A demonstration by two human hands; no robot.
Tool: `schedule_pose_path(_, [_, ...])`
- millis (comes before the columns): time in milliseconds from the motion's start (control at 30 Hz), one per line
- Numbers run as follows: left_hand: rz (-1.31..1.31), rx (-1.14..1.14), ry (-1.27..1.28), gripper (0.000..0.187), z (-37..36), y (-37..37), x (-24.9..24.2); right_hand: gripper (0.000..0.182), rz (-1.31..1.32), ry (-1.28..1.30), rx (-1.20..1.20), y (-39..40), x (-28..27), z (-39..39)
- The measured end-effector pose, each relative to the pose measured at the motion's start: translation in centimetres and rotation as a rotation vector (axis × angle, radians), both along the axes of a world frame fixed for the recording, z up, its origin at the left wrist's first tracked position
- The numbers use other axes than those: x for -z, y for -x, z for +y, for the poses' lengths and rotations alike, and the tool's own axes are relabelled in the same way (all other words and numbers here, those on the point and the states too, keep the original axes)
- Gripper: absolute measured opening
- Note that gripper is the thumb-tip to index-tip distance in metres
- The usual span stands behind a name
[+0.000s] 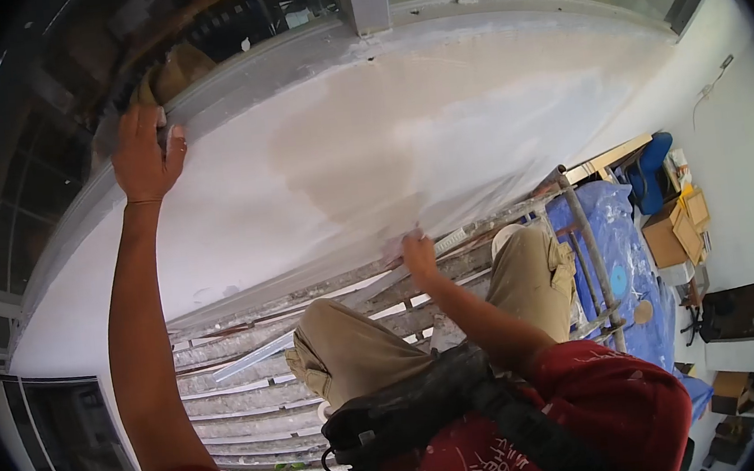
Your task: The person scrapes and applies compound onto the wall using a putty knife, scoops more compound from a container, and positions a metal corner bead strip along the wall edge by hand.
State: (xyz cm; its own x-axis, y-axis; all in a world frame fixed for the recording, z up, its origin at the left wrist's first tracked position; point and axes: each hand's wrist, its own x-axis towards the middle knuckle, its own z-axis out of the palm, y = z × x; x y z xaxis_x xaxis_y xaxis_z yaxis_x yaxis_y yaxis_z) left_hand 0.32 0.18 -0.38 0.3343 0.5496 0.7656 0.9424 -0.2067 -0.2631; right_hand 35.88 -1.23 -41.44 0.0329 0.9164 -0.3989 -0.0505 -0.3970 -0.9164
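Note:
My left hand [147,158] rests high on the grey window frame [261,72], fingers laid over its edge and thumb apart. Low on the white wall [235,176], near the planks, my right hand [418,257] is closed with its fingertips close to the surface. A pale, blurred patch beside those fingers hides what they hold, if anything. Above the hand, a beige-grey patch [341,148] spreads across the wall. A long metal straightedge-like strip [257,356] lies on the slatted planks [250,425], beneath my bent knees.
Scaffold pipes [589,251] stand at my right. Beyond them are a blue plastic sheet [618,239], cardboard boxes [672,234] and a blue chair-like object [652,173]. Gaps show between the planks. Window glass [44,168] runs along the upper left.

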Motion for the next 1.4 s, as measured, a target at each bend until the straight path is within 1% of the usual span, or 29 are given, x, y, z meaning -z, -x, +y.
schedule_pose_path(33, [-0.007, 0.011, -0.004, 0.024, 0.0, -0.3, -0.1, 0.040, -0.151, -0.027, 0.037, -0.8, 5.6, 2.3])
schedule_pose_path(100, [0.025, -0.007, -0.011, 0.024, 0.0, -0.6, -0.2, 0.043, 0.114, 0.103, 0.183, -1.5, 5.6, 4.8])
schedule_pose_path(200, [0.054, -0.045, -0.004, 0.026, 0.2, -0.2, -0.5, 0.043, 0.212, 0.144, 0.250, -0.7, 5.4, 7.6])
schedule_pose_path(233, [0.055, -0.060, 0.007, 0.026, 0.2, 0.0, -0.3, 0.044, 0.311, 0.148, 0.256, -0.3, 5.4, 8.3])
schedule_pose_path(333, [0.040, -0.059, -0.006, 0.026, 0.2, -0.1, -0.1, 0.050, 0.270, 0.053, 0.340, 2.1, 3.8, 9.4])
schedule_pose_path(367, [0.044, -0.055, -0.004, 0.026, 0.1, -0.1, 0.0, 0.053, 0.251, -0.003, 0.314, 2.6, 1.1, 8.5])
schedule_pose_path(400, [0.049, -0.050, -0.006, 0.026, 0.1, 0.0, 0.0, 0.056, 0.233, -0.061, 0.290, 3.3, -4.2, 7.0])
schedule_pose_path(433, [0.056, -0.043, -0.014, 0.026, 0.2, 0.0, -0.2, 0.060, 0.219, -0.126, 0.267, 4.5, -7.6, 6.3])
schedule_pose_path(500, [0.033, -0.050, -0.013, 0.026, 0.0, -0.5, -0.5, 0.073, -0.016, -0.286, 0.208, 8.1, -6.6, 7.4])
schedule_pose_path(533, [0.023, -0.051, -0.008, 0.026, -0.1, -0.7, -0.5, 0.083, 0.040, -0.320, 0.127, 8.8, -11.3, 6.3])
schedule_pose_path(567, [0.030, -0.058, -0.007, 0.026, -0.1, -0.6, -0.5, 0.089, -0.045, -0.284, 0.050, 8.6, -19.8, 3.7])
schedule_pose_path(600, [0.038, -0.067, -0.008, 0.026, 0.0, -0.3, -0.4, 0.090, -0.131, -0.525, 0.037, 10.8, -18.7, 3.8])
schedule_pose_path(633, [0.045, -0.077, -0.007, 0.026, 0.0, -0.2, -0.3, 0.084, -0.134, -0.642, 0.001, 11.8, -20.4, 2.9])
schedule_pose_path(667, [0.039, -0.080, -0.004, 0.026, -0.1, -0.3, -0.3, 0.078, -0.113, -0.724, -0.051, 12.4, -23.4, 1.1])
schedule_pose_path(700, [0.031, -0.082, -0.002, 0.026, -0.1, -0.4, -0.4, 0.073, -0.035, -0.759, -0.130, 12.6, -26.1, -0.5])
schedule_pose_path(767, [0.015, -0.080, 0.008, 0.025, -0.2, -0.7, -0.4, 0.062, 0.141, -0.789, -0.318, 12.1, -30.3, -3.8])
schedule_pose_path(833, [0.005, -0.064, 0.027, 0.025, -0.3, -0.7, -0.5, 0.053, 0.311, -0.749, -0.491, 10.7, -32.1, -5.6])
schedule_pose_path(867, [0.009, -0.057, 0.027, 0.025, -0.2, -0.6, -0.5, 0.048, 0.417, -0.690, -0.563, 9.9, -31.6, -5.7])
schedule_pose_path(900, [0.013, -0.052, 0.026, 0.025, -0.2, -0.5, -0.5, 0.038, 0.459, -0.642, -0.594, 8.6, -29.5, -5.1])
schedule_pose_path(933, [0.018, -0.048, 0.024, 0.025, -0.2, -0.5, -0.5, 0.028, 0.577, -0.517, -0.554, 6.5, -27.8, -4.5])
schedule_pose_path(967, [0.017, -0.045, 0.024, 0.025, -0.2, -0.5, -0.4, 0.022, 0.695, -0.393, -0.500, 4.5, -26.2, -4.0])
schedule_pose_path(1000, [0.017, -0.046, 0.019, 0.025, -0.3, -0.6, -0.4, 0.020, 0.879, -0.190, -0.373, 1.9, -25.1, -3.4])
schedule_pose_path(1033, [0.018, -0.048, 0.016, 0.025, -0.2, -0.5, -0.5, 0.024, 0.901, -0.263, -0.408, -0.8, -21.4, -1.9])
schedule_pose_path(1067, [0.024, -0.048, 0.004, 0.025, -0.2, -0.4, -0.7, 0.022, 0.984, -0.172, -0.197, -3.0, -19.6, -1.1])
schedule_pose_path(1133, [0.028, -0.044, -0.007, 0.024, -0.2, -0.6, -0.4, 0.022, 0.805, -0.106, 0.023, -7.6, -16.1, 1.8])
schedule_pose_path(1200, [0.006, -0.041, 0.016, 0.024, -0.2, -0.4, -0.2, 0.021, 0.641, -0.309, 0.039, -10.7, -16.9, 3.6])
schedule_pose_path(1300, [-0.005, -0.024, 0.011, 0.024, 0.0, -0.5, -0.3, 0.016, 0.371, -0.471, 0.215, -13.5, -18.9, 6.9])
schedule_pose_path(1367, [-0.003, -0.026, 0.013, 0.024, 0.0, -0.7, -0.5, 0.019, 0.196, -0.613, 0.300, -14.9, -18.8, 9.5])
schedule_pose_path(1400, [-0.002, -0.034, 0.023, 0.024, -0.1, -0.7, -0.5, 0.024, 0.043, -0.628, 0.340, -15.6, -19.3, 10.5])
